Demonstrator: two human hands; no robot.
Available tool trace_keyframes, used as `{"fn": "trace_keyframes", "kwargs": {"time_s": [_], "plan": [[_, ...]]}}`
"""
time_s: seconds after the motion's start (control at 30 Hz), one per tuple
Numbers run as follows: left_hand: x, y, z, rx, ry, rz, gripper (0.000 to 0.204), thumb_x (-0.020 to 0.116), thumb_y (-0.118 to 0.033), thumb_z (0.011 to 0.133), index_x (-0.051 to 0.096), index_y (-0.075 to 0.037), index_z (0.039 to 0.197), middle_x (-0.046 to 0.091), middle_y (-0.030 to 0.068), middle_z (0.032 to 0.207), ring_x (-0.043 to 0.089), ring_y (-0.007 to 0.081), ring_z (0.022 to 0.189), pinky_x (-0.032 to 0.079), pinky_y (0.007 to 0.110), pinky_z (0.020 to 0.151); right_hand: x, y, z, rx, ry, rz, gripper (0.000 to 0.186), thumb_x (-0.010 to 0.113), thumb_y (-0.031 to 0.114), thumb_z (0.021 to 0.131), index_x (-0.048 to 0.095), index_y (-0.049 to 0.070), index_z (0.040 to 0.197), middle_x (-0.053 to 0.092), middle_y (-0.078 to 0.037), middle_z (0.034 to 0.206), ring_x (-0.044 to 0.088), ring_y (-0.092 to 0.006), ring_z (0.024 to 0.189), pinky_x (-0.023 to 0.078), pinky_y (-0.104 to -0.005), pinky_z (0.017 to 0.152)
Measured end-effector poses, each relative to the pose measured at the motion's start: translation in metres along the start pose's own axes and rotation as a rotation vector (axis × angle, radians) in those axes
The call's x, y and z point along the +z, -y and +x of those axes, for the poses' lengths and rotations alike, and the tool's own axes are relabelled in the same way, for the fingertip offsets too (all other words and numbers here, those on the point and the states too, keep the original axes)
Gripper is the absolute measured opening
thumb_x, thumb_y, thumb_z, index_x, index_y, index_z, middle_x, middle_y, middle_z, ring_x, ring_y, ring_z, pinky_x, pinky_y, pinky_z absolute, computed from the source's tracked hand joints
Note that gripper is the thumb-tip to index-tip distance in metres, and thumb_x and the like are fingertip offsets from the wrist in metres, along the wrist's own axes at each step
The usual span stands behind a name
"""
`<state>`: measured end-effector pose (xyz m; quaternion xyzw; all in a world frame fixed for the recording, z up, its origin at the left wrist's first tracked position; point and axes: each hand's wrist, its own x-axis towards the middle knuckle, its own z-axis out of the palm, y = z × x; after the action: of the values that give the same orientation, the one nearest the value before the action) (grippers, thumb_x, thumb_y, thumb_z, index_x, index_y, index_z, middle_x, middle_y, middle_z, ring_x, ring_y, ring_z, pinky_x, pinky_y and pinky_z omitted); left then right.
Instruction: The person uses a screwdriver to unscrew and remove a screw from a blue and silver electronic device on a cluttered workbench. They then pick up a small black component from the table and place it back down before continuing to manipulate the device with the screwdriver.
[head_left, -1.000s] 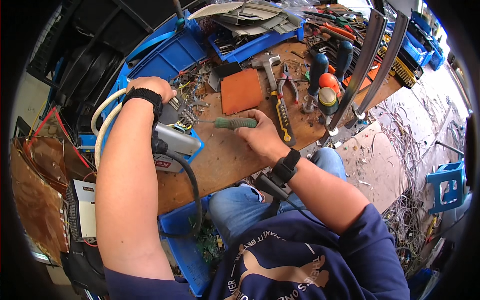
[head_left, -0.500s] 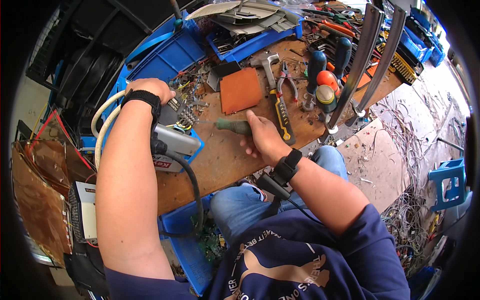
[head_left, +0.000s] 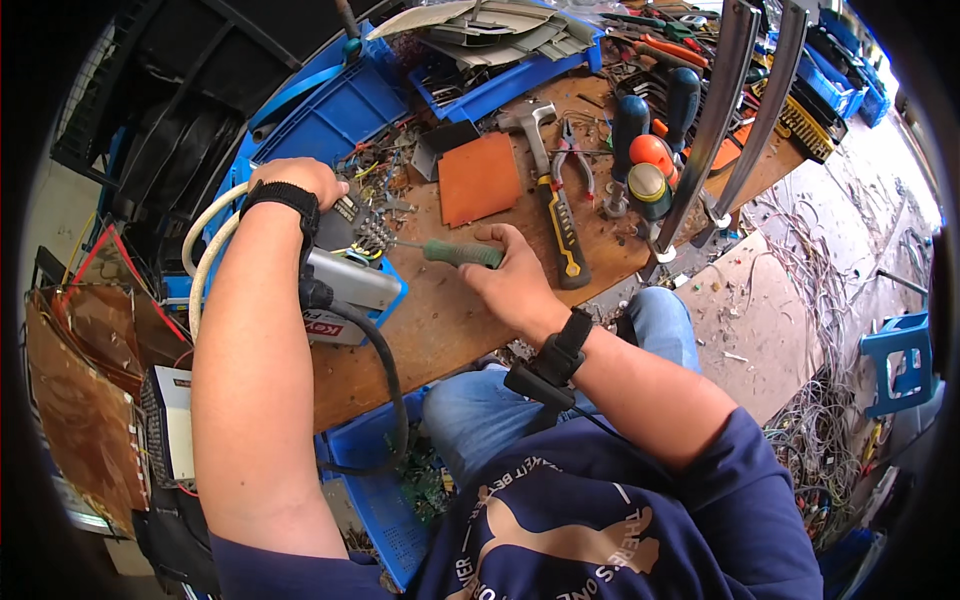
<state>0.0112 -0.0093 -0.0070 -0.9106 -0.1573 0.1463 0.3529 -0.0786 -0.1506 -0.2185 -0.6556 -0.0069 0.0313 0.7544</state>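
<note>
My right hand (head_left: 518, 285) grips the green handle of a screwdriver (head_left: 462, 254), its shaft pointing left. The screwdriver's tip meets a cluster of metal terminals (head_left: 375, 238) on a dark part, or comes very close; I cannot tell which. My left hand (head_left: 305, 182) is closed on the far side of this dark part (head_left: 346, 213), with the thumb along its top edge. The other left fingers are hidden behind the hand. Below the part lies a silver-grey box (head_left: 355, 282) with a blue edge, close to my left wrist.
An orange plate (head_left: 480, 180), a hammer (head_left: 556, 200) and pliers (head_left: 571, 160) lie on the wooden bench (head_left: 400, 350). Blue-handled tools (head_left: 630, 135) and two upright metal strips (head_left: 705, 130) stand at the right. A thick black cable (head_left: 390, 380) hangs near my left forearm.
My right hand has rolled over around the screwdriver handle, its fingers now over the top, and the handle has tilted slightly. My left hand stays in place on the dark part.
</note>
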Motion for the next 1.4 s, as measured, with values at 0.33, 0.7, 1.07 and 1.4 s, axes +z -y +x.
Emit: {"fn": "trace_keyframes", "kwargs": {"time_s": [0.33, 0.7, 1.07, 1.4], "plan": [[0.002, 0.002, -0.002, 0.030, -0.049, -0.027, 0.056, 0.047, -0.055, 0.092, 0.066, -0.007, 0.116, 0.063, 0.0134, 0.122, 0.058, 0.0317, 0.116, 0.045, 0.042, 0.096, 0.004, -0.017, 0.005, -0.180, -0.088, -0.047, 0.036, 0.054, 0.029, 0.094, 0.051, -0.001, 0.114, 0.057, -0.008, 0.091, 0.056, -0.0132, 0.063, 0.045, -0.0259, 0.045], [0.001, 0.003, -0.003, 0.036, -0.034, -0.035, 0.056, 0.049, -0.054, 0.092, 0.066, -0.006, 0.116, 0.063, 0.0139, 0.123, 0.058, 0.0312, 0.116, 0.045, 0.042, 0.096, 0.010, -0.003, 0.002, -0.037, -0.116, 0.039, 0.044, 0.069, 0.021, 0.082, 0.052, -0.002, 0.115, 0.059, -0.011, 0.095, 0.058, -0.0168, 0.078, 0.046, -0.0277, 0.066], [0.004, 0.005, -0.002, 0.044, -0.047, -0.025, 0.057, 0.048, -0.054, 0.092, 0.065, -0.006, 0.117, 0.062, 0.0130, 0.125, 0.057, 0.0319, 0.117, 0.045, 0.043, 0.096, -0.010, 0.001, 0.001, -0.247, 0.106, -0.302, 0.048, 0.070, 0.013, 0.079, 0.053, -0.008, 0.119, 0.064, -0.019, 0.102, 0.065, -0.0254, 0.086, 0.050, -0.0335, 0.079], [-0.003, 0.004, 0.002, 0.055, 0.015, -0.111, 0.053, 0.054, -0.052, 0.089, 0.066, -0.009, 0.117, 0.064, 0.0110, 0.122, 0.060, 0.0338, 0.112, 0.048, 0.052, 0.090, -0.016, 0.006, 0.001, -0.255, 0.229, -0.372, 0.045, 0.067, 0.013, 0.080, 0.056, -0.009, 0.118, 0.066, -0.017, 0.088, 0.063, -0.0217, 0.080, 0.049, -0.0324, 0.074]]}}
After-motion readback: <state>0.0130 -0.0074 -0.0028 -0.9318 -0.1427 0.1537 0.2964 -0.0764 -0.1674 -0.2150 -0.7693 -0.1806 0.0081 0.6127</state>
